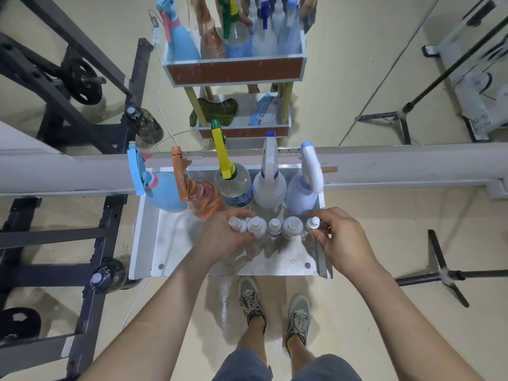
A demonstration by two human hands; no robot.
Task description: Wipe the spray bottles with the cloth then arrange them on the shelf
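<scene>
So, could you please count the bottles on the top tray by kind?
Trigger bottles: 5
Small bottles: 5
Total: 10

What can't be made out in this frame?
Head view.
Leftmost small bottle: body hidden by the gripping left hand.
Rightmost small bottle: body hidden by the pinching right hand.
Middle small bottles: labels unreadable from above.
Green cloth: visible only as a mirror reflection.

Count: 5 lg spray bottles (268, 185), 5 sm bottles (275, 226), 1 shelf (170, 243).
</scene>
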